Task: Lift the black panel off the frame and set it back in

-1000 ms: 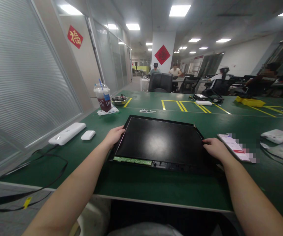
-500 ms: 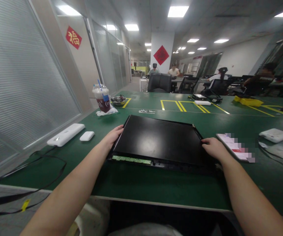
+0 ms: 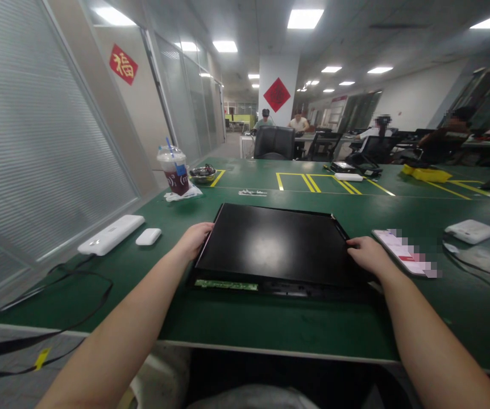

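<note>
A black LCD screen panel (image 3: 270, 244) lies in front of me on the green table (image 3: 283, 335), its glossy face up. Along its near edge runs a dark frame, with a narrow green circuit board (image 3: 227, 285) showing at the left. My left hand (image 3: 196, 240) grips the panel's left side, its fingers partly hidden at the edge. At the right side, my right hand (image 3: 366, 254) holds the edge between thumb and fingers; some fingers are out of sight.
Left of the panel are a white power strip (image 3: 112, 234), a small white case (image 3: 148, 237) and a plastic drink cup (image 3: 174, 173) on tissue. To the right lie a phone (image 3: 402, 253) and a white box (image 3: 472, 231). Small white pieces (image 3: 252, 193) lie beyond the panel. Several people sit farther back.
The panel has shifted slightly toward me, and its near edge sits a little lower in view. Both hands keep their hold on its sides.
</note>
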`<state>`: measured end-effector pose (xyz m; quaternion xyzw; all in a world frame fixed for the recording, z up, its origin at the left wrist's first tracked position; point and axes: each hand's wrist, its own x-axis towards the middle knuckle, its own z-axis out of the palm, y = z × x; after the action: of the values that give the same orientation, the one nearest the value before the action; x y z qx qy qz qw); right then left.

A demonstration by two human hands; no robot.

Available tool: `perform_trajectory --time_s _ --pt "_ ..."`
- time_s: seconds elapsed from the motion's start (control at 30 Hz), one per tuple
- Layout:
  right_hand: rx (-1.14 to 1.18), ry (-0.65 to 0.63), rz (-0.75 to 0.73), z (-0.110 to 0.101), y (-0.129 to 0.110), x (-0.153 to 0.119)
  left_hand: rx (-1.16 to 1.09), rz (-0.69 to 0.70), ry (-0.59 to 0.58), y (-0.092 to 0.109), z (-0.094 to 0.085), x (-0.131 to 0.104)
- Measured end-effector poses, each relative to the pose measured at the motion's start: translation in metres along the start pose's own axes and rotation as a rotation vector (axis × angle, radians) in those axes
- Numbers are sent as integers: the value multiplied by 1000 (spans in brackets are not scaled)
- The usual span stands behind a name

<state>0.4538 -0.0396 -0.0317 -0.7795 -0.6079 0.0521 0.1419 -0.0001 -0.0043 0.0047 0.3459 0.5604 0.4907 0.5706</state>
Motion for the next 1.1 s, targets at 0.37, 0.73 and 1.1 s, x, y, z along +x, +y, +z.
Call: perform_trajectory --time_s 0.37,0.73,1.1 --pt "-26 15 -23 4 4 3 252 155 -19 -5 -2 -4" --pt "7 -1 -11 4 3 2 359 371 45 -3 -4 -1" --pt "323 112 155 -1 -3 -1 234 534 13 -3 -4 2"
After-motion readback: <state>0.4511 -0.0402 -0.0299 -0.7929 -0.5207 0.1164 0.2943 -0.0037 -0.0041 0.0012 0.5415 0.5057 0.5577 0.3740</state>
